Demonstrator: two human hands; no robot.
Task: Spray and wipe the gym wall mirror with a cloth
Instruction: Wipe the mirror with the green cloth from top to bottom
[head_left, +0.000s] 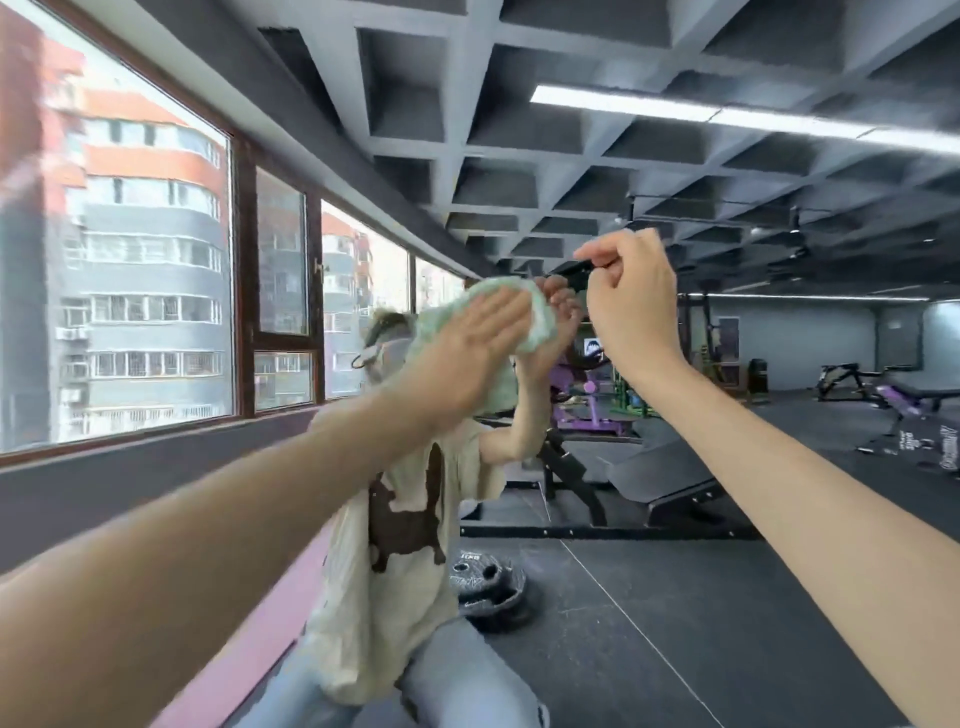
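No words can be read in the mirror (727, 156). The weight plate (488, 587) on the floor has small white marks. White letters (943, 456) far right are too blurry.

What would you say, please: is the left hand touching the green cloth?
Touching. The head view shows the left hand, fingers straight, pressed flat on the green cloth.

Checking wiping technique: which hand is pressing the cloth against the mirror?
The left hand, fingers flat on the green cloth; the right hand instead pinches a black object.
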